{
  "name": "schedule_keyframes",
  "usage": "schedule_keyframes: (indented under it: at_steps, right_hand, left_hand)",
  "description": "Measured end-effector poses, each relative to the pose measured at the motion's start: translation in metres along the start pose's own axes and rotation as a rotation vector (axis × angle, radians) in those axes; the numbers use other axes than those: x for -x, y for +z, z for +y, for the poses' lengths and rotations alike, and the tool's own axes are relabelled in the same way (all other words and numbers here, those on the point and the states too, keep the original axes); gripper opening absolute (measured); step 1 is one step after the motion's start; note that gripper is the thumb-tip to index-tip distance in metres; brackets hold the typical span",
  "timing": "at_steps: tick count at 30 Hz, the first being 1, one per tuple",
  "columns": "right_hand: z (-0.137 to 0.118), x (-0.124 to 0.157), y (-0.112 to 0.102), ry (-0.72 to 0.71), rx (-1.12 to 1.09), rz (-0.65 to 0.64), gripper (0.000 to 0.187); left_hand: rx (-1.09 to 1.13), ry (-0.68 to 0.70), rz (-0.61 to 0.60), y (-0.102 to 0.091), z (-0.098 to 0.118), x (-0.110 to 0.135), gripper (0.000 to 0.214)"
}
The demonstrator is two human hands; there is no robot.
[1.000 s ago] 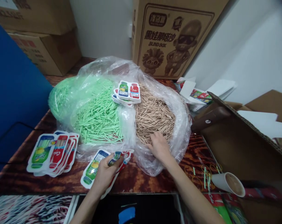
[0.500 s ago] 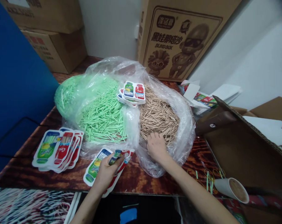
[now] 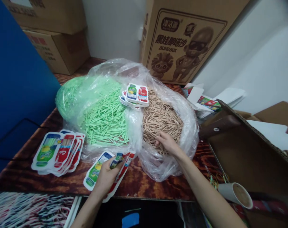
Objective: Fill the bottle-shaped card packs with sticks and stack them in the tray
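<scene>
My left hand [image 3: 107,176] grips a bottle-shaped blister card [image 3: 96,171] low over the wooden table [image 3: 144,185], its thumb across the card's middle. My right hand [image 3: 167,142] reaches into a clear plastic bag [image 3: 189,133] and rests on the heap of tan sticks [image 3: 161,118], fingers curled into them. Left of that heap lies a pile of green sticks [image 3: 103,117] in another clear bag. A few blister cards [image 3: 135,94] sit on top between the two piles.
A fanned stack of blister cards [image 3: 58,153] lies at the table's left. Cardboard boxes [image 3: 184,38] stand behind, an open carton [image 3: 251,148] at right. A paper cup [image 3: 235,194] lies on its side near rubber bands [image 3: 214,180]. A blue panel [image 3: 15,91] borders the left.
My right hand turned and slid slightly right in the tan sticks, fingers now curled sideways into them. The left hand kept hold of its card. The view shifted a little.
</scene>
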State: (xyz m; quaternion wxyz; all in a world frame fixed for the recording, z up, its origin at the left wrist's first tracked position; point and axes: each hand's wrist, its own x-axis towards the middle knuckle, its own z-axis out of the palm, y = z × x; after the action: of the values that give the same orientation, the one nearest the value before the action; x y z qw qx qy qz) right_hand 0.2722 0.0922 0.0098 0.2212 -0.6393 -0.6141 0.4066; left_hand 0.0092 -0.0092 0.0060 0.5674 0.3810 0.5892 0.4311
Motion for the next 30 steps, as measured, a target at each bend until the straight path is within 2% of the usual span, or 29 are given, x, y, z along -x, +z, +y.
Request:
schedule_keyframes:
  at_steps: [7, 9, 12, 16, 20, 27, 30]
  right_hand:
    - [-0.009, -0.002, -0.023, -0.029, -0.440, -0.024, 0.032]
    - [-0.015, -0.001, -0.030, -0.019, -0.634, -0.101, 0.033]
    - [-0.023, 0.003, -0.031, 0.050, -0.924, -0.307, 0.030]
    - [-0.028, 0.015, -0.013, 0.174, -1.017, -0.553, 0.027]
    - [-0.024, 0.032, 0.010, 0.207, -1.094, -0.727, 0.022]
    - [-0.011, 0.045, 0.039, 0.233, -1.213, -0.829, 0.025]
    - [-0.017, 0.049, 0.049, 0.250, -1.248, -0.818, 0.024]
  left_hand:
    - [0.164, -0.091, -0.026, 0.006, 0.003, -0.002, 0.023]
    - [0.269, -0.075, -0.046, 0.014, 0.011, -0.007, 0.025]
    - [0.406, 0.027, -0.089, 0.035, 0.030, -0.022, 0.028]
    - [0.475, 0.199, -0.173, 0.068, 0.051, -0.053, 0.024]
    - [0.434, 0.176, -0.223, 0.084, 0.055, -0.074, 0.024]
    - [0.238, 0.034, -0.325, 0.079, 0.045, -0.067, 0.026]
    - [0.229, 0.036, -0.274, 0.069, 0.044, -0.063, 0.024]
